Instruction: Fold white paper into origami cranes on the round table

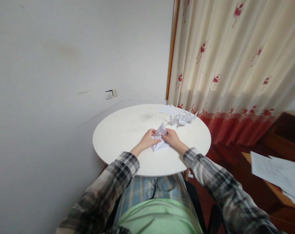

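A partly folded sheet of white paper (161, 131) lies near the middle of the round white table, with one pointed flap standing up. My left hand (148, 139) grips its left side, thumb laid across the lower folds and fingers curled behind. On the right side my right hand (172, 137) pinches the raised flap between thumb and fingers. Just beyond my hands sit several folded white paper figures (182, 119) in a cluster. Behind them rests a flat stack of white paper (167, 110).
The round white table (118, 136) stands by a grey-white wall with a power socket (108, 95). A floral curtain (218, 65) hangs at the right. Lower right, loose printed sheets (276, 174) lie on wooden furniture (264, 195).
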`<state>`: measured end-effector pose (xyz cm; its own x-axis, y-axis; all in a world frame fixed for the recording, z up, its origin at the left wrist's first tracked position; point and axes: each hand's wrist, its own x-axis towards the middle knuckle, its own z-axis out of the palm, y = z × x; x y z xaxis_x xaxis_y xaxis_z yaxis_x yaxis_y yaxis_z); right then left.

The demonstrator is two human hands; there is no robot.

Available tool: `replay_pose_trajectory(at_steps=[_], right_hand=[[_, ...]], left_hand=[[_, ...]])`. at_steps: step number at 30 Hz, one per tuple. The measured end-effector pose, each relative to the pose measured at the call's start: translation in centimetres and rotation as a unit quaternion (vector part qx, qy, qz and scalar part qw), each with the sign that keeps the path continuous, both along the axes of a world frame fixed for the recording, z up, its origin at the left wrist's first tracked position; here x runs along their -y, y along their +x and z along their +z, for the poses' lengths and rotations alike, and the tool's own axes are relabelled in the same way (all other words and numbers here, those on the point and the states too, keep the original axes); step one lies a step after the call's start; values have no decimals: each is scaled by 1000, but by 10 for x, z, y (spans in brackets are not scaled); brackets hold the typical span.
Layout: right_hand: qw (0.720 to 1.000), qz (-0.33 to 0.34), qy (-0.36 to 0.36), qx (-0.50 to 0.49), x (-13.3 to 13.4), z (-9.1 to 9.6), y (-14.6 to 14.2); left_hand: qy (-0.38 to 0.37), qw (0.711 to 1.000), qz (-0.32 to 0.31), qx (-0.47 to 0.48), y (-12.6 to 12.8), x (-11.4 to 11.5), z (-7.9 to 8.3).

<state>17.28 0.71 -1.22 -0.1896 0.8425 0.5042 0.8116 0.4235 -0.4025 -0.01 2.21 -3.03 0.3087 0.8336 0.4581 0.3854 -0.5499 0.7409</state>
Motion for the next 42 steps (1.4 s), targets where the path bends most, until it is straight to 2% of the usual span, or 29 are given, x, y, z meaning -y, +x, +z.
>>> replay_pose_trajectory(at_steps=[8, 16, 22, 26, 29, 35, 42], right_hand=[[1000, 2, -15, 3, 1, 0, 0], [1000, 12, -21, 4, 2, 1, 0], [1000, 20, -15, 1, 1, 0, 0], [1000, 17, -13, 4, 1, 1, 1], [1000, 17, -13, 5, 1, 1, 1], [1000, 24, -13, 9, 0, -1, 0], [999, 36, -11, 0, 2, 0, 0]], left_hand=[[-14, 999, 30, 9, 1, 5, 11], [3, 997, 65, 49, 0, 2, 12], [-12, 990, 138, -3, -5, 0, 12], [-6, 974, 211, -81, -8, 4, 15], [1, 965, 235, -117, -8, 8, 18], [0, 970, 203, -132, -7, 8, 17], [27, 993, 89, -71, -3, 6, 12]])
